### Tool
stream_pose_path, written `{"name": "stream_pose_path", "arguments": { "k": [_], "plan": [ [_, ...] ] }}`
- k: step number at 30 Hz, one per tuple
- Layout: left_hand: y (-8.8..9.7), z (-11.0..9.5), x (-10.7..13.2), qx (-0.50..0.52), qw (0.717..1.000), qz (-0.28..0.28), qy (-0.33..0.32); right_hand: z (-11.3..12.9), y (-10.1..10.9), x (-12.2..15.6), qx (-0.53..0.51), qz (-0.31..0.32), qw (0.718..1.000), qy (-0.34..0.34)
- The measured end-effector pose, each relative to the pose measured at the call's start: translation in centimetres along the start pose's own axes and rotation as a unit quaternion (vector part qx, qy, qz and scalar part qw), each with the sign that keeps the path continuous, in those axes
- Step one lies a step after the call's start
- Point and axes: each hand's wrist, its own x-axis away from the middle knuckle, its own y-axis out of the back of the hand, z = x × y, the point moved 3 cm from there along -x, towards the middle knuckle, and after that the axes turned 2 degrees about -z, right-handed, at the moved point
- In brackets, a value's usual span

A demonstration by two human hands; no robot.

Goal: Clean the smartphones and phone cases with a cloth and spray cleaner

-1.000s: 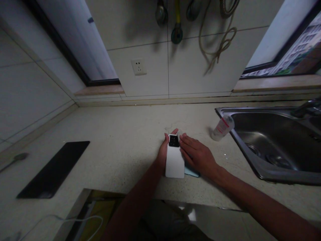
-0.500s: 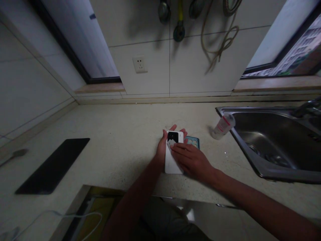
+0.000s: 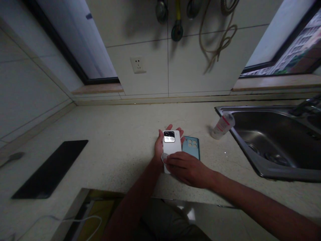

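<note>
1. The phone point(image 3: 172, 147) is white, its camera block point(image 3: 169, 136) part glossy black, part bright silver.
2. The wiping cloth point(image 3: 164, 157) is pale grey.
3. The phone case point(image 3: 192, 151) is light blue, edged in darker teal.
4. The worktop point(image 3: 120, 130) is off-white, finely speckled with dark flecks.
5. The cup point(image 3: 222, 126) is clear, marked with red.
6. The sink point(image 3: 247, 157) is silvery grey.
7. The flat panel point(image 3: 51, 169) is plain black.
8. The wall tiles point(image 3: 147, 82) are greyish white, crossed by thin dark lines.
9. The pipe point(image 3: 178, 11) is yellow.

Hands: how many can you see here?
2: the left hand under the white phone, and the right hand over the phone's lower part. The phone hides some of the left hand.
</note>
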Motion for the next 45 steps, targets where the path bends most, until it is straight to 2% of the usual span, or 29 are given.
{"name": "stream_pose_path", "arguments": {
  "k": [5, 10, 12, 16, 18, 21, 28, 35, 42, 45],
  "plan": [
    [0.4, -0.7, -0.3, 0.015, 0.998, -0.014, -0.064, 0.3, -0.3, 0.2, -0.031, -0.013, 0.999, 0.021],
    [0.8, -1.3, -0.5, 0.031, 0.994, -0.022, -0.101, -0.8, 0.0, 0.5, -0.039, 0.003, 0.998, -0.055],
    [1.1, -1.5, -0.7, 0.033, 0.993, -0.030, -0.105, -1.4, 0.7, 0.4, -0.029, 0.016, 0.998, -0.059],
    [1.7, -1.5, -1.2, 0.037, 0.992, -0.048, -0.110, -2.4, 2.5, 0.3, 0.005, 0.068, 0.998, -0.013],
    [1.8, -1.5, -1.4, 0.038, 0.991, -0.058, -0.111, -3.1, 3.4, 0.4, 0.014, 0.096, 0.995, -0.022],
    [1.7, -1.4, -1.3, 0.037, 0.992, -0.069, -0.103, -3.8, 4.3, 0.6, 0.016, 0.103, 0.994, -0.034],
    [1.3, -1.0, -0.8, 0.022, 0.997, -0.036, -0.065, -3.6, 3.7, 0.8, -0.039, 0.134, 0.990, -0.028],
    [1.6, -0.6, -0.9, 0.036, 0.999, -0.036, -0.020, -3.0, 4.1, 0.5, -0.114, 0.117, 0.986, -0.028],
    [0.8, 0.0, -0.4, -0.001, 0.999, -0.001, 0.041, -2.0, 3.1, 0.3, -0.199, 0.152, 0.968, -0.024],
    [0.9, 0.4, -0.5, -0.014, 0.999, 0.004, 0.051, -1.3, 2.1, 0.2, -0.159, 0.165, 0.973, -0.015]
  ]
}}
